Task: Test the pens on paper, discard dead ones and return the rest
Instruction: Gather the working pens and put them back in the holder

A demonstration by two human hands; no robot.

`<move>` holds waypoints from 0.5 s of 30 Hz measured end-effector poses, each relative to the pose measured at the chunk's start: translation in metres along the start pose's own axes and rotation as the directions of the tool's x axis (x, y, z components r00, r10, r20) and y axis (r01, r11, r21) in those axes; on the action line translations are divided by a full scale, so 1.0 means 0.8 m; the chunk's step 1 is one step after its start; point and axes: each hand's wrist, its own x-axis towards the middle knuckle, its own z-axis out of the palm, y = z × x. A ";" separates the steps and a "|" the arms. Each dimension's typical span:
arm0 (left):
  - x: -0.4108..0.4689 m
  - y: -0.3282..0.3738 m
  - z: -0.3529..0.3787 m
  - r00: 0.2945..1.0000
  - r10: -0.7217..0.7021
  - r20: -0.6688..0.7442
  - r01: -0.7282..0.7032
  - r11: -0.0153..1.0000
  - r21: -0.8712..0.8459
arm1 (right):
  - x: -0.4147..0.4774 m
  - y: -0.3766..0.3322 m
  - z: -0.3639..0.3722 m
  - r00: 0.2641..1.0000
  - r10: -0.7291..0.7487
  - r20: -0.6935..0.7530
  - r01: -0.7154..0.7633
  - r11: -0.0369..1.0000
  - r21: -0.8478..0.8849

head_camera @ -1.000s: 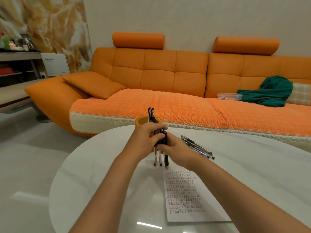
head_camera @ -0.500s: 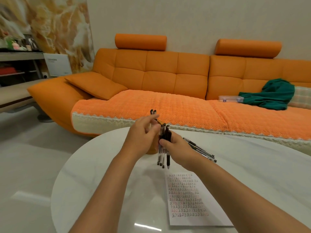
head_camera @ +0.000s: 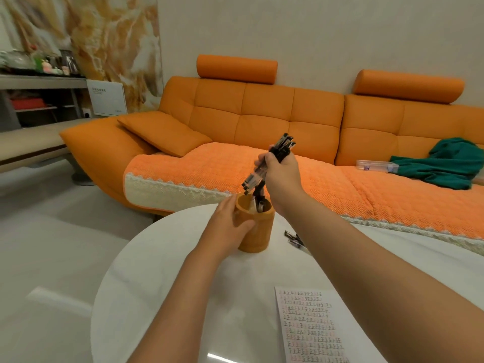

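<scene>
My right hand (head_camera: 279,171) grips a bundle of black pens (head_camera: 258,174), tilted with its lower ends just above the mouth of an orange-brown pen cup (head_camera: 258,231). My left hand (head_camera: 230,222) is wrapped around the cup's left side. One or two pens (head_camera: 260,199) stand inside the cup. A few loose pens (head_camera: 293,238) lie on the round white table (head_camera: 162,279) right of the cup, mostly hidden by my right forearm. A sheet of paper (head_camera: 311,328) covered in rows of writing lies at the near right.
An orange sofa (head_camera: 262,121) runs along the far side of the table. On its seat lie a clear plastic box (head_camera: 377,166) and a green cloth (head_camera: 450,163). A shelf (head_camera: 39,82) with small items stands at the far left. Pale floor lies left of the table.
My right hand lifted the pen bundle from near the table up over the cup and tilted it. My left hand let go of the pens and took hold of the cup.
</scene>
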 end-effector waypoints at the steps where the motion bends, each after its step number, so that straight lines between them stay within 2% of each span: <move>1: 0.002 -0.004 0.001 1.000 0.011 0.000 -0.011 1.000 -0.013 | 0.004 0.006 0.004 1.000 0.008 -0.007 -0.008 1.000 -0.030; 7: 0.012 -0.014 0.002 0.999 0.033 -0.037 -0.034 0.999 -0.023 | 0.010 0.043 0.006 0.998 0.046 0.035 -0.031 0.935 -0.352; 9: 0.013 -0.014 0.001 0.997 0.055 -0.045 -0.057 0.998 -0.040 | 0.007 0.049 0.003 0.995 0.049 0.087 -0.001 0.875 -0.483; 12: 0.014 -0.015 0.001 0.997 0.064 -0.050 -0.067 0.996 -0.066 | 0.004 0.054 -0.001 0.982 0.071 0.176 0.068 0.733 -0.677; 13: 0.014 -0.016 0.001 0.997 0.062 -0.047 -0.065 0.995 -0.072 | 0.003 0.055 -0.002 0.978 0.068 0.199 0.097 0.695 -0.713; 15: 0.015 -0.018 0.000 0.999 0.041 -0.021 -0.043 0.993 -0.111 | 0.001 0.055 -0.005 0.970 0.033 0.241 0.151 0.696 -0.702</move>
